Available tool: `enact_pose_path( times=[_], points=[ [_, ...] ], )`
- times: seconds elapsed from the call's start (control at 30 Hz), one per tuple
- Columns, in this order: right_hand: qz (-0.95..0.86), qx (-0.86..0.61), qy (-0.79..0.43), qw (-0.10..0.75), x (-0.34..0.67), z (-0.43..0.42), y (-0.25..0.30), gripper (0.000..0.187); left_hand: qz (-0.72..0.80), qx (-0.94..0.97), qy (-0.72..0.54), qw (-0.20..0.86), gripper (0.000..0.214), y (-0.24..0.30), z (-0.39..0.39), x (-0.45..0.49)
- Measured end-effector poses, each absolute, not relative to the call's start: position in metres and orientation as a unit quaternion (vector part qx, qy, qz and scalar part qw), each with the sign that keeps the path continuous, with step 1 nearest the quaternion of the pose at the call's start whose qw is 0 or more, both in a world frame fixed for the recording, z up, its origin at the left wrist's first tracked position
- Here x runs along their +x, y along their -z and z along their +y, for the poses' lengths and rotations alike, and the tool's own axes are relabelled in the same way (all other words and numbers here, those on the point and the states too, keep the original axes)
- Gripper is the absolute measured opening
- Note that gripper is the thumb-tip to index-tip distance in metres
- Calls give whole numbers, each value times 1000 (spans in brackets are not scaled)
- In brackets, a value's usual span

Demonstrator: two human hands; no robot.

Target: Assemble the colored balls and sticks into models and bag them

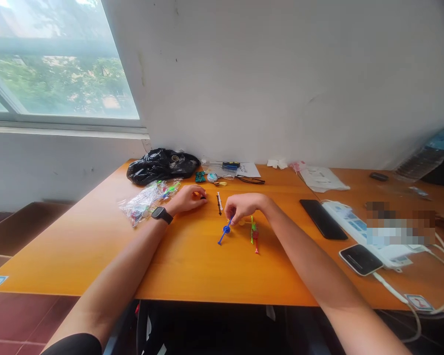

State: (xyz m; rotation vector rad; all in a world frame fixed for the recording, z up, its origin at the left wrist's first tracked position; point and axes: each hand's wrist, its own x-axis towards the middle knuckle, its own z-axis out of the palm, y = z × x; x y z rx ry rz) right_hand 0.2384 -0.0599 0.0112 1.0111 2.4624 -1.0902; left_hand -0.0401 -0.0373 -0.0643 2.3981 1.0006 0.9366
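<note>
My left hand (188,198) rests on the orange table (192,261), fingers curled around a small dark object I cannot make out; a black watch (162,214) sits on that wrist. My right hand (243,207) is closed in a pinch on the top of a small blue plastic stick toy (224,231), whose tip touches the table. Beside it lie a green stick piece (251,230) and a red one (256,240). A small white and black piece (219,202) lies between my hands.
A clear bag of colourful small parts (148,199) lies left of my left hand, with a black plastic bag (161,165) behind it. Two black phones (322,218) (360,259), a white power strip (358,229) with cables, and papers (320,178) occupy the right side.
</note>
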Motion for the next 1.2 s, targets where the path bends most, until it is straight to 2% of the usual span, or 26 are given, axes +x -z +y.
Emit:
enact_pose_path(
  times=[0.13, 0.27, 0.4, 0.47, 0.63, 0.77, 0.93, 1.03, 1.2],
  points=[
    [838, 406, 339, 130, 244, -60, -15, 33, 369, 841, -343, 197, 25, 66, -36, -40],
    [872, 366, 322, 40, 235, -68, -17, 43, 386, 838, -337, 187, 25, 68, -36, -38],
    [872, 330, 355, 72, 222, -75, -11, 24, 395, 836, -333, 183, 26, 71, -36, -39],
    [868, 323, 371, 74, 220, -75, -9, 20, 398, 836, -331, 180, 27, 71, -36, -39],
    [848, 282, 440, -85, 225, -65, -6, 20, 397, 798, -424, 159, 33, 62, -39, -30],
    [783, 317, 478, -242, 227, -54, 1, 24, 396, 730, -507, 231, 44, 45, -53, -14],
    [693, 353, 520, -353, 225, -46, 9, 24, 338, 762, -481, 272, 39, 28, -77, 6],
    [677, 361, 530, -362, 222, -45, 14, 20, 322, 778, -467, 272, 35, 29, -83, 12],
    [690, 333, 561, -313, 216, -48, 28, 21, 331, 768, -463, 293, 28, 37, -79, 11]
  ],
)
